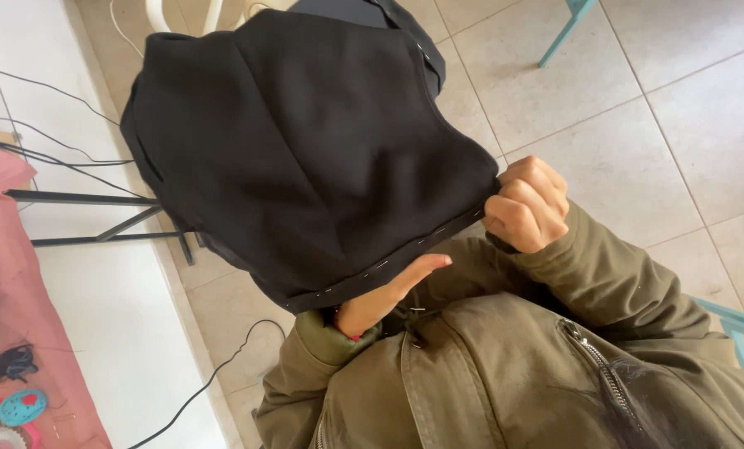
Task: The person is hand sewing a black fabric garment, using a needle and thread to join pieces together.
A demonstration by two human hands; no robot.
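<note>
Lying far left of the black garment (pixel 305 141): a pink cloth (pixel 10 274) on a white table (pixel 97 333), with a tuft of dark thread (pixel 10 363) and a turquoise pincushion-like thing (pixel 22 407) resting on it near the bottom corner. Running between table and garment: thin black cables (pixel 64 154) and dark metal legs (pixel 106 218), with one more cable curling over the beige tiled floor (pixel 638 125) below the garment's left edge. Filling the middle of the view: the black garment itself, hanging spread out and held up in the air, its lower hem (pixel 388 262) stitched with pale basting thread (short dashes running along the edge). Pressing against the underside of that hem: left hand (pixel 384 295), forefinger stretched flat along the fabric, other fingers hidden behind the cloth, so grip not fully visible. Pinching the hem's right corner: right hand (pixel 528 204), curled into a tight fist around the edge. Showing below the garment: olive jacket sleeves (pixel 605 274). Standing right of the garment, at the frame's edges: turquoise chair legs (pixel 567 25).
</note>
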